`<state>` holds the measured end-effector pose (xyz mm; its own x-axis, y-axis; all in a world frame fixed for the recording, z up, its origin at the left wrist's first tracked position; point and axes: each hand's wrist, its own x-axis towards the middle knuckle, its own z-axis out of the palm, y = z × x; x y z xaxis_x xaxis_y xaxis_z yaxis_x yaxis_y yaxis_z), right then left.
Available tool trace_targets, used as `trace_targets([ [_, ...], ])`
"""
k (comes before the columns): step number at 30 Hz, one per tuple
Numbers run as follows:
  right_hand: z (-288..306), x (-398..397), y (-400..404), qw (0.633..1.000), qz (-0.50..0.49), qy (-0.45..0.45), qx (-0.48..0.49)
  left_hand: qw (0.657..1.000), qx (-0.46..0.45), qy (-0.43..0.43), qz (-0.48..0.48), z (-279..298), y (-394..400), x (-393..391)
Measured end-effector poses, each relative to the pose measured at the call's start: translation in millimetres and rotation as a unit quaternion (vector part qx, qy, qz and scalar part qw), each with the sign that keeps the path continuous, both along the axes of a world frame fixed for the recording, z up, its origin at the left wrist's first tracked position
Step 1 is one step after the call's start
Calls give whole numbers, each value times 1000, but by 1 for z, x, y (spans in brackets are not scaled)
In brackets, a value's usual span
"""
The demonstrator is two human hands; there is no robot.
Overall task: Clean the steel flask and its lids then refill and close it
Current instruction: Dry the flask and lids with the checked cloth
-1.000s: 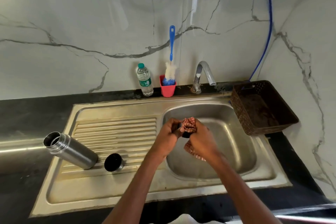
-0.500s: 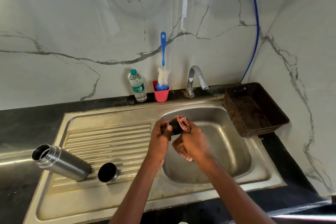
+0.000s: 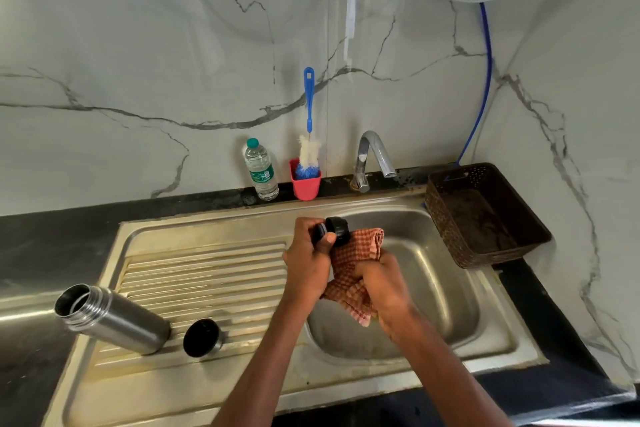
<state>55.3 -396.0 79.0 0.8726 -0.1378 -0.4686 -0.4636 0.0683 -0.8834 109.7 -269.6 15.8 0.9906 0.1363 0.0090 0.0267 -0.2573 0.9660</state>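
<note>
My left hand [image 3: 308, 263] grips a small black flask lid [image 3: 335, 231] over the left rim of the sink basin. My right hand [image 3: 382, 284] grips a red checked cloth [image 3: 362, 253] bunched against that lid. The open steel flask [image 3: 114, 319] lies on its side at the front left of the ribbed drainboard, mouth pointing left. A second lid, steel outside and black inside [image 3: 202, 338], lies just right of the flask's base.
The steel sink [image 3: 460, 291] has a tap [image 3: 372, 158] behind it. A water bottle [image 3: 261, 170] and a red cup holding a blue bottle brush [image 3: 306, 170] stand by the wall. A dark brown basket [image 3: 485, 215] sits right of the basin.
The cloth, wrapped over the black lid before, has slid down and off it, leaving the lid exposed in my left hand. The view has tilted down and to the right.
</note>
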Motion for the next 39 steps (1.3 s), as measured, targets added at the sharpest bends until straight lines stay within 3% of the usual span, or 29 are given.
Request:
trace_targets([
  [5, -1, -4, -4, 996, -85, -12, 37, 991, 128, -22, 30, 14, 4, 5],
  [8, 0, -2, -8, 989, -130, -58, 32, 995, 93, 11, 42, 9, 11, 8],
  [11, -11, 1, -8, 978, -76, -147, -125, 999, -7, 35, 28, 2, 15, 9],
  [15, -32, 4, -7, 887, 87, -265, -369, 997, -73, 33, -7, 4, 13, 9],
  [16, -36, 6, -7, 862, 119, -273, -410, 996, -78, 28, -16, 4, 15, 10],
  [18, -35, 11, -7, 848, 144, -267, -435, 994, -92, 28, -50, 6, 18, 10],
  [22, -26, 25, -9, 895, 112, -242, -358, 984, -104, 47, -138, 14, 14, 7],
  [26, -25, 19, -7, 859, 123, -268, -418, 991, -72, 71, -93, 12, 12, 14],
  [31, -22, 11, -3, 876, 123, -259, -387, 985, -90, 89, -114, 9, 18, 13],
  [35, 0, 23, -5, 962, 68, -112, -238, 978, -110, 60, -164, 11, 18, 9],
  [39, 3, 25, -10, 1000, -4, -23, -2, 985, -87, 27, -149, 18, 17, 13],
])
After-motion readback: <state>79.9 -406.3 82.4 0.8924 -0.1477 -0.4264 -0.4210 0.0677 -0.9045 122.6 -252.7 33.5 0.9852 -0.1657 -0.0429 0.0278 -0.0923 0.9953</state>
